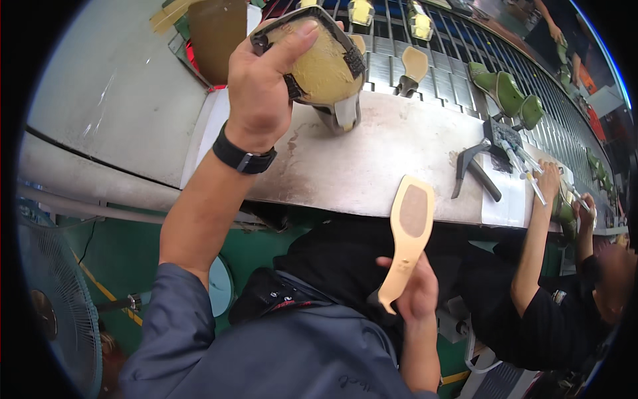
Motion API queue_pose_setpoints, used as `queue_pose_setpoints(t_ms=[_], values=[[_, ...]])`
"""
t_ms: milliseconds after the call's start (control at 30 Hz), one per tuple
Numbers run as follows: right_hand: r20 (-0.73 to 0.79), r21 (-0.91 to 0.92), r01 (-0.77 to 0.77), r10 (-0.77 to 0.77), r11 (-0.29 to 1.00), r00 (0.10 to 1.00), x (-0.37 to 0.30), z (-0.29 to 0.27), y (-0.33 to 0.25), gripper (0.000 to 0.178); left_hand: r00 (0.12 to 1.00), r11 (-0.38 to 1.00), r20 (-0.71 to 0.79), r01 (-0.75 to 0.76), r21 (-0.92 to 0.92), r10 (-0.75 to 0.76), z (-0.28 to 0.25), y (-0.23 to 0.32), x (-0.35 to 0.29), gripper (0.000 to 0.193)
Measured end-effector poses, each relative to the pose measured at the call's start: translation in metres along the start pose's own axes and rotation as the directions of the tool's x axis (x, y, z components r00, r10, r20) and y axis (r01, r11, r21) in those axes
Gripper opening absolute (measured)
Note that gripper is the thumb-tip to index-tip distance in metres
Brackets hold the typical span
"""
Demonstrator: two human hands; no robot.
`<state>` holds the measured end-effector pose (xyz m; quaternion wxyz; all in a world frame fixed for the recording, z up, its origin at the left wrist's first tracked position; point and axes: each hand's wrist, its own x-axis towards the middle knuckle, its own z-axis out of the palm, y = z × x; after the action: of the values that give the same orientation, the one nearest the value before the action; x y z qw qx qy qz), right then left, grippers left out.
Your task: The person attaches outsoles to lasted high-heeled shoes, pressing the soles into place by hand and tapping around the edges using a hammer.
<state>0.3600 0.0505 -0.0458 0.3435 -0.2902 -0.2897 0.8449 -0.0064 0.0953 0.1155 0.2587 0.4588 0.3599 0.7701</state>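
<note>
My left hand (259, 86), raised over the bench's far side, grips a dark lasted shoe (325, 63). Its yellowish, rough bottom faces up, with dark material folded over the rim; my thumb lies across that surface and the other fingers are mostly hidden. Low in front of my body, my right hand (420, 292) holds a tan shoe sole (410, 223) by its narrow end. The sole stands nearly upright, with a brownish oval patch on its wide part. It is apart from the shoe.
On the metal bench (385, 153) lie a hammer (472, 166) and a dark box (498, 136) with syringe-like tubes. Beyond, the slatted conveyor (452, 73) carries green shoes (505, 93) and another tan sole (415, 63). At right, a co-worker's hands (548, 183) handle a green shoe. A fan (50, 306) stands left.
</note>
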Motion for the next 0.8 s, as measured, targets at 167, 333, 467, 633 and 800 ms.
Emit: queue_pose_setpoints(t_ms=[167, 333, 467, 633, 800], values=[[-0.029, -0.247, 0.072, -0.081, 0.966, 0.996, 0.021, 0.034, -0.010, 0.027, 0.930, 0.944, 0.188, 0.328, -0.033, -0.317, 0.021, 0.017, -0.002, 0.041], [0.131, -0.266, 0.308, -0.283, 0.913, 0.950, 0.024, 0.053, -0.029, 0.041, 0.954, 0.953, 0.183, 0.266, -0.143, -0.239, 0.029, 0.006, -0.015, 0.044], [0.153, -0.355, 0.347, -0.313, 0.868, 0.937, 0.030, 0.076, -0.051, 0.046, 0.891, 0.877, 0.362, 0.386, -0.286, -0.274, 0.025, 0.006, -0.013, 0.047], [0.109, -0.334, 0.363, -0.347, 0.870, 0.931, 0.040, 0.073, -0.051, 0.041, 0.849, 0.815, 0.439, 0.463, -0.348, -0.295, 0.025, 0.006, -0.002, 0.055], [0.042, -0.334, 0.365, -0.372, 0.869, 0.927, 0.040, 0.071, -0.049, 0.038, 0.856, 0.834, 0.408, 0.457, -0.310, -0.317, 0.026, 0.007, 0.004, 0.051]])
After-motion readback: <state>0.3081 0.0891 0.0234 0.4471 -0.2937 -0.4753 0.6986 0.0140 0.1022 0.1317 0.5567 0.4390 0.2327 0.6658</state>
